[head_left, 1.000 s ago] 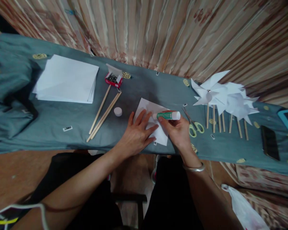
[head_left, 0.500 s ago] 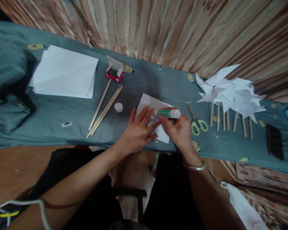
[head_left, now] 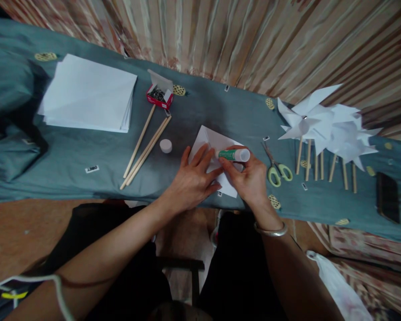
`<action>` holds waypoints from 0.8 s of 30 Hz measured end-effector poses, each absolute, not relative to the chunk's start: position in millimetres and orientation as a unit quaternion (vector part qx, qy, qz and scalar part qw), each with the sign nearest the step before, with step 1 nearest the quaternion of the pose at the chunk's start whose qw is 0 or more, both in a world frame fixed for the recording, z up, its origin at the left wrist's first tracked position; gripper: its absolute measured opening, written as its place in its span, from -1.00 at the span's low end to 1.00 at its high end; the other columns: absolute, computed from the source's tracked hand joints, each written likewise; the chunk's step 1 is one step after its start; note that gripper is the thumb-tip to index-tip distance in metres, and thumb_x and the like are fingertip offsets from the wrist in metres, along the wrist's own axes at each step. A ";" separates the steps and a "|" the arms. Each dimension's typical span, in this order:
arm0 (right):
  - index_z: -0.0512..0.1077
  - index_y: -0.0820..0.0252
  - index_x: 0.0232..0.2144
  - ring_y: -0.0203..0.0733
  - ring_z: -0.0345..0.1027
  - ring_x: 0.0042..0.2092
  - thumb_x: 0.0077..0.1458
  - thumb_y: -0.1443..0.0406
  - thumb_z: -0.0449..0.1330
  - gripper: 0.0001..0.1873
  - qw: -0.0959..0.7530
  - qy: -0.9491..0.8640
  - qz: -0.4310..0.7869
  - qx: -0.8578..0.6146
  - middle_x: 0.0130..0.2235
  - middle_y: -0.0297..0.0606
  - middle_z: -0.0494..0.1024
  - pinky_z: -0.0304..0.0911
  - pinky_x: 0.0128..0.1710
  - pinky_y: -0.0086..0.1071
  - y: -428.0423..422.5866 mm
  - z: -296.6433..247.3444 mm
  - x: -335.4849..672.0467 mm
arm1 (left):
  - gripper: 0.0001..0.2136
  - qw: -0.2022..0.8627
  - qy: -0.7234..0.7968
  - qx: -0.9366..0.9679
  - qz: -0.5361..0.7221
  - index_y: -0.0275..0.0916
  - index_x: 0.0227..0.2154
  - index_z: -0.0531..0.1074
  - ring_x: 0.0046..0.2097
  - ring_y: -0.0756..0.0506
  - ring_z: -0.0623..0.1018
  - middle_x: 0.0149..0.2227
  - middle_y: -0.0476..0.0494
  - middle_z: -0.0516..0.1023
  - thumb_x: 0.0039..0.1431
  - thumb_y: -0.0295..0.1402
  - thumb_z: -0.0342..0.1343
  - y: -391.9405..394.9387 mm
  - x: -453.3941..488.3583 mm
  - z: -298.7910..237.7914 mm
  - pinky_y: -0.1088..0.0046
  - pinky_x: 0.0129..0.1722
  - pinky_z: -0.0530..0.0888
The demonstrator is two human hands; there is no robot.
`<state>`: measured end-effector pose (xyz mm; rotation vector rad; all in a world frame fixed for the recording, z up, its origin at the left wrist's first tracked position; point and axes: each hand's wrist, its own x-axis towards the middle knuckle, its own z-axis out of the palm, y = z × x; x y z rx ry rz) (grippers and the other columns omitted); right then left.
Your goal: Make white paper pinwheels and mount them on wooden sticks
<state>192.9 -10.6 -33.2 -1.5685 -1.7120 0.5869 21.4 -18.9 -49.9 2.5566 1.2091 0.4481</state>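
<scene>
A white paper square (head_left: 217, 139) with crease lines lies near the table's front edge. My left hand (head_left: 195, 178) rests on it with fingers spread, pressing it to the cloth. In my right hand (head_left: 249, 178) is a green and white glue stick (head_left: 230, 154), tilted so its tip meets the paper near the middle. My fingers hide part of the sheet. The glue stick's white cap (head_left: 165, 146) stands on the cloth left of my left hand. Just right of my right hand lie scissors (head_left: 276, 171) with green handles.
A stack of white paper (head_left: 90, 96) is at the left. Wooden sticks (head_left: 145, 154) lie below an open red box of pins (head_left: 159, 97). Several paper pinwheels (head_left: 324, 127) on sticks and a dark phone (head_left: 387, 196) are at the right. A pleated curtain (head_left: 240, 49) hangs behind.
The glue stick's tip has shifted very slightly over the paper, while my left hand stays pressed on it. The whole view has tilted a little.
</scene>
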 end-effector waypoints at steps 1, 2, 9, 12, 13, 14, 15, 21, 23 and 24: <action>0.46 0.09 -0.22 -0.08 0.49 -0.21 0.07 0.16 0.23 -0.78 0.363 -0.667 0.228 -0.609 -0.23 -0.24 0.61 0.35 -0.15 -0.22 -10.8 -32.7 192.4 | -0.59 0.139 0.418 0.884 0.155 -0.10 0.12 0.35 0.33 -0.41 0.10 0.30 -0.33 0.18 0.24 -0.14 0.04 -19.0 21.5 -49.9 -0.26 0.22 -0.02; 0.46 0.09 -0.21 -0.08 0.49 -0.19 0.08 0.17 0.23 -0.78 0.362 -0.669 0.227 -0.608 -0.22 -0.24 0.61 0.34 -0.14 -0.22 -11.0 -32.5 192.1 | -0.59 0.140 0.418 0.884 0.154 -0.12 0.11 0.36 0.33 -0.41 0.10 0.30 -0.35 0.19 0.24 -0.14 0.04 -19.1 21.5 -49.9 -0.26 0.22 -0.02; 0.43 0.07 -0.16 -0.08 0.46 -0.10 0.10 0.21 0.22 -0.77 0.348 -0.699 0.217 -0.586 -0.15 -0.25 0.59 0.33 -0.05 -0.19 -12.3 -33.9 191.3 | -0.62 0.156 0.416 0.881 0.163 -0.18 0.06 0.41 0.33 -0.42 0.10 0.30 -0.35 0.18 0.25 -0.16 0.03 -19.2 21.6 -50.8 -0.27 0.23 -0.03; 0.42 0.06 -0.15 -0.08 0.45 -0.08 0.11 0.24 0.21 -0.77 0.342 -0.709 0.217 -0.577 -0.14 -0.27 0.58 0.32 -0.02 -0.18 -12.5 -32.8 190.3 | -0.62 0.158 0.417 0.881 0.157 -0.20 0.05 0.42 0.33 -0.42 0.09 0.30 -0.36 0.18 0.25 -0.16 0.02 -18.9 21.5 -50.7 -0.26 0.23 -0.03; 0.42 0.06 -0.15 -0.09 0.45 -0.08 0.10 0.25 0.21 -0.78 0.344 -0.710 0.220 -0.574 -0.13 -0.27 0.58 0.32 -0.02 -0.19 -12.6 -32.3 190.0 | -0.62 0.158 0.417 0.882 0.154 -0.20 0.05 0.42 0.33 -0.42 0.09 0.30 -0.36 0.18 0.25 -0.16 0.03 -18.8 21.3 -50.7 -0.25 0.23 -0.03; 0.42 0.06 -0.15 -0.09 0.45 -0.08 0.10 0.26 0.21 -0.78 0.345 -0.709 0.226 -0.572 -0.13 -0.28 0.58 0.32 -0.01 -0.20 -12.5 -31.9 189.6 | -0.63 0.159 0.417 0.882 0.152 -0.19 0.04 0.42 0.34 -0.41 0.08 0.30 -0.36 0.18 0.24 -0.15 0.03 -18.8 21.2 -50.7 -0.24 0.23 -0.03; 0.43 0.05 -0.15 -0.10 0.45 -0.08 0.10 0.27 0.21 -0.78 0.346 -0.707 0.233 -0.571 -0.13 -0.28 0.57 0.31 -0.01 -0.21 -12.5 -31.7 189.3 | -0.63 0.159 0.418 0.882 0.151 -0.19 0.04 0.42 0.34 -0.41 0.08 0.30 -0.35 0.18 0.25 -0.15 0.03 -18.7 21.0 -50.8 -0.24 0.24 -0.03; 0.44 0.06 -0.14 -0.11 0.45 -0.09 0.08 0.29 0.22 -0.75 0.356 -0.696 0.264 -0.565 -0.12 -0.28 0.56 0.31 0.01 -0.18 -12.7 -34.3 189.5 | -0.65 0.158 0.416 0.881 0.161 -0.15 0.01 0.43 0.34 -0.37 0.09 0.29 -0.29 0.20 0.25 -0.14 0.02 -18.2 19.5 -52.0 -0.22 0.25 -0.03; 0.44 0.06 -0.13 -0.10 0.45 -0.08 0.08 0.29 0.21 -0.75 0.356 -0.697 0.266 -0.563 -0.12 -0.28 0.56 0.31 0.01 -0.17 -13.0 -35.3 189.9 | -0.66 0.158 0.414 0.881 0.163 -0.15 0.01 0.44 0.34 -0.37 0.09 0.29 -0.28 0.20 0.25 -0.15 0.03 -17.9 19.2 -52.2 -0.21 0.25 -0.03; 0.44 0.05 -0.13 -0.11 0.45 -0.09 0.08 0.29 0.21 -0.75 0.355 -0.699 0.265 -0.562 -0.13 -0.28 0.57 0.32 0.01 -0.17 -13.2 -35.5 190.0 | -0.66 0.158 0.414 0.882 0.162 -0.15 0.01 0.44 0.34 -0.37 0.10 0.29 -0.28 0.20 0.24 -0.15 0.03 -17.8 19.2 -52.1 -0.22 0.24 -0.03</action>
